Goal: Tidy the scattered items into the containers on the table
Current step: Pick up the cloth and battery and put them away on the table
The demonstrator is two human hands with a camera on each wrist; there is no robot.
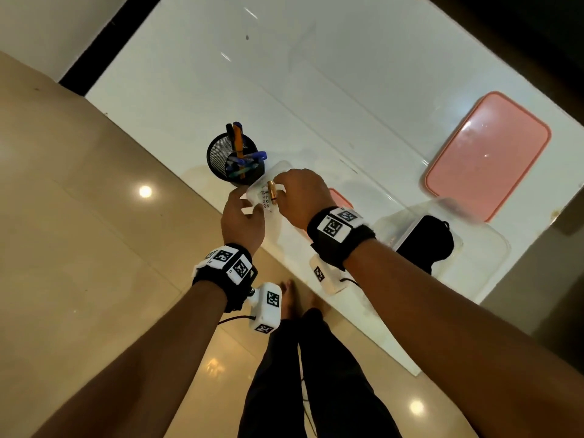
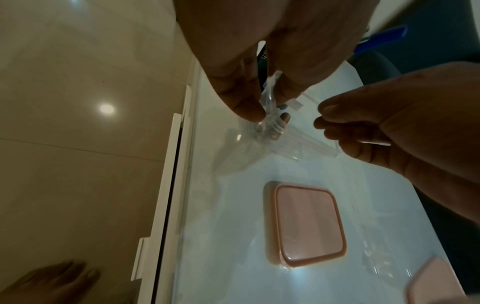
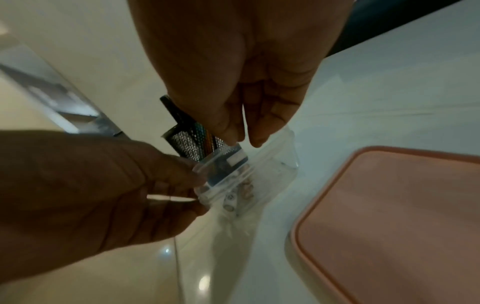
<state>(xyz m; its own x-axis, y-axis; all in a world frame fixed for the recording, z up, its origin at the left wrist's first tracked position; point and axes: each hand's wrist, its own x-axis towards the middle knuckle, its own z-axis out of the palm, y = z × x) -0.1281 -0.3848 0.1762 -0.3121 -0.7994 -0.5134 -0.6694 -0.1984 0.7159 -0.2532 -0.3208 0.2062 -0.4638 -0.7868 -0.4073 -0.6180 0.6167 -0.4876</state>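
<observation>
A small clear zip bag (image 1: 264,197) hangs just above the white table (image 1: 316,90), beside the mesh pen holder (image 1: 234,159). My left hand (image 1: 243,216) pinches one edge of the bag (image 2: 270,115) between thumb and fingers. The right hand (image 1: 297,194) pinches the opposite edge (image 3: 246,164) from above. A copper-coloured battery (image 1: 271,192) shows through the plastic between my hands. More batteries (image 3: 231,201) lie in the bottom of the bag (image 2: 265,129).
A small pink-lidded box (image 2: 309,224) sits right of the bag. A large pink-lidded box (image 1: 486,153) lies at the far right. A clear tub with a black pouch (image 1: 423,241) stands near the table's front edge. Tiled floor (image 1: 79,216) is to the left.
</observation>
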